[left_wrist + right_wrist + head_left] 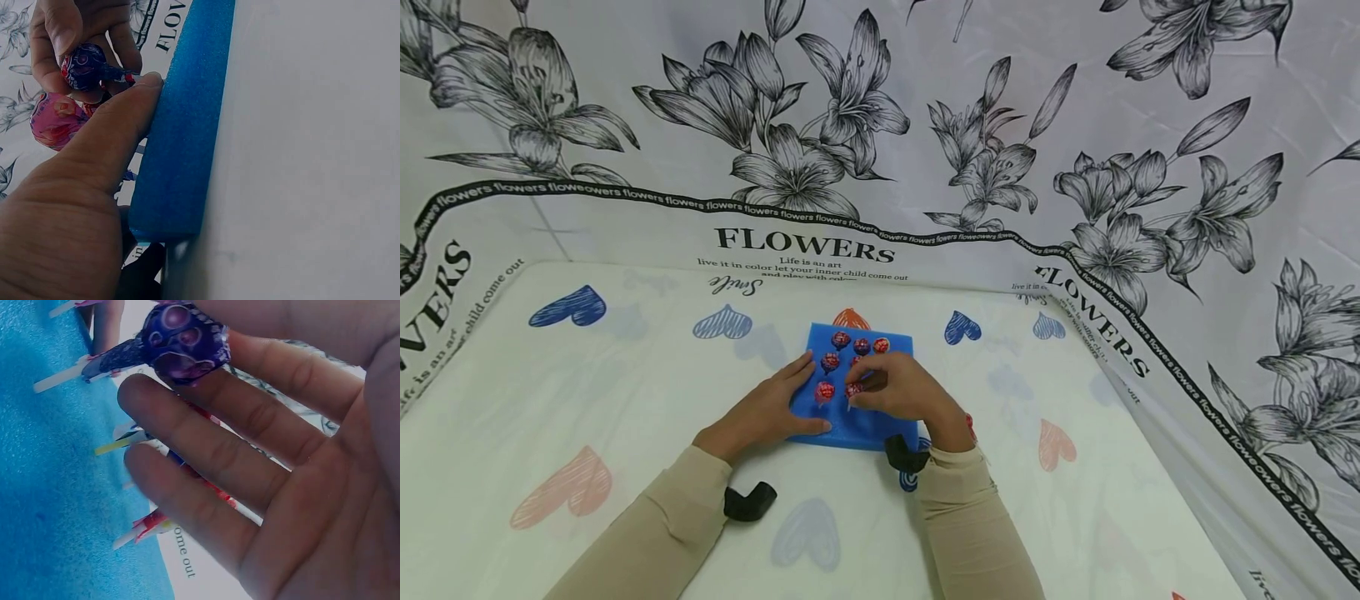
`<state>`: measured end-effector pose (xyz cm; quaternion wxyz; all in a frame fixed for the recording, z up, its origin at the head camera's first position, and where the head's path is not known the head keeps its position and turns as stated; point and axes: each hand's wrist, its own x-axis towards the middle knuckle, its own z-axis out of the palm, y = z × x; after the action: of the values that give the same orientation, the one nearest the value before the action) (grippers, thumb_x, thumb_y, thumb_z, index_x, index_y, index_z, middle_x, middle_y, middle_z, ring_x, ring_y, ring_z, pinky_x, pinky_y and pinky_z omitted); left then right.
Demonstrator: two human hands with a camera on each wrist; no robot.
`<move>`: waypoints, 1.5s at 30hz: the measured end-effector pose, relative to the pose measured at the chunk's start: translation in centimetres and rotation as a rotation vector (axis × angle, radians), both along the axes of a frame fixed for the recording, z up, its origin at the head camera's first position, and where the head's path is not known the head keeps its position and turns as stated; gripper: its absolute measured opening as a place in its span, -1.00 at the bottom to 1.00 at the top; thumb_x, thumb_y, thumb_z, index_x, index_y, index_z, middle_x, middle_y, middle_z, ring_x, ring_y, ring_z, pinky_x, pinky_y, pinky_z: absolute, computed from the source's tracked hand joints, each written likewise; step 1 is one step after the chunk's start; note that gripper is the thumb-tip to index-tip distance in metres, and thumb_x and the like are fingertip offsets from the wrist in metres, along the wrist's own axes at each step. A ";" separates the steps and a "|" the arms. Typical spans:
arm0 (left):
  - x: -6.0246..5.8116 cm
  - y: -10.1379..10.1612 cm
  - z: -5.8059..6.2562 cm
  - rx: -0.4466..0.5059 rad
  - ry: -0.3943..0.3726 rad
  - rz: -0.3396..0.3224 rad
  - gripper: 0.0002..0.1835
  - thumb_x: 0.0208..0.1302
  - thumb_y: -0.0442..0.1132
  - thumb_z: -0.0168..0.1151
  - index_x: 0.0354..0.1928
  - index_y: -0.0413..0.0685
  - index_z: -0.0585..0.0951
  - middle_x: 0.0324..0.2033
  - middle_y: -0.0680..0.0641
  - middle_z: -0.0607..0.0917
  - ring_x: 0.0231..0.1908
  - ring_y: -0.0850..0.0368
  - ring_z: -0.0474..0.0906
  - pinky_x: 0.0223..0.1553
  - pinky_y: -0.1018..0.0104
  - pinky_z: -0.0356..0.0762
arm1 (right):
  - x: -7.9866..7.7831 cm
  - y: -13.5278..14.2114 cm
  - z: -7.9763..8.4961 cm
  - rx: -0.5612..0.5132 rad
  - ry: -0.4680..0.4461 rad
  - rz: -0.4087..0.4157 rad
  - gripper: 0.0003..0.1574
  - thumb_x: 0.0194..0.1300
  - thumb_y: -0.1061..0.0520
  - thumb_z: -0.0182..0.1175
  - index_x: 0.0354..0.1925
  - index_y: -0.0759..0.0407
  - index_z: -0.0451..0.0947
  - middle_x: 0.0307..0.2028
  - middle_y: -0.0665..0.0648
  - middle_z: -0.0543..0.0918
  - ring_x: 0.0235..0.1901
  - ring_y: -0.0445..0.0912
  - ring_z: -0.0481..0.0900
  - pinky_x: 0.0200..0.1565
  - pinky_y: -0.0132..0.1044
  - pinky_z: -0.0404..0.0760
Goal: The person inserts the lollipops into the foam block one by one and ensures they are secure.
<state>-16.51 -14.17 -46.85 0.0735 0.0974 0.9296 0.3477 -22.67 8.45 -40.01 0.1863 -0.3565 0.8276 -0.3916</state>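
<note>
A blue foam block (857,429) lies on the table with several wrapped lollipops standing upright in it. My right hand (898,387) pinches a purple-wrapped lollipop (185,344) by its round head, between thumb and forefinger. Its white stick meets the foam in the right wrist view, and the other fingers stretch out below. At the block's left side, my left hand (767,408) rests with fingers spread along the edge and thumb over the near part of the foam. A pink-wrapped lollipop (50,122) stands beside the left thumb. Left of the pinched one is a red-wrapped lollipop (824,392).
Several more lollipops stand towards the far edge of the block, among them a red-orange one (881,344) at the corner. A white tablecloth (662,400) printed with hearts covers the table. Behind it hangs a flower-printed cloth (917,192).
</note>
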 end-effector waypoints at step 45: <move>0.2 0.0 -0.1 0.026 0.011 -0.001 0.19 -0.07 0.34 0.40 0.49 -0.13 0.11 0.49 -0.07 -0.01 0.41 -0.27 -0.06 0.28 -0.21 0.08 | -0.7 15.7 2.1 0.017 -0.032 -0.408 -0.65 0.25 0.08 0.33 0.01 0.10 0.64 0.02 0.11 0.62 -0.01 0.05 0.60 0.10 0.15 0.43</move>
<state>-16.33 -14.18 -46.90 0.0673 0.1005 0.9254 0.3591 -23.40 24.10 -37.89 0.1191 -0.1738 0.8829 -0.4197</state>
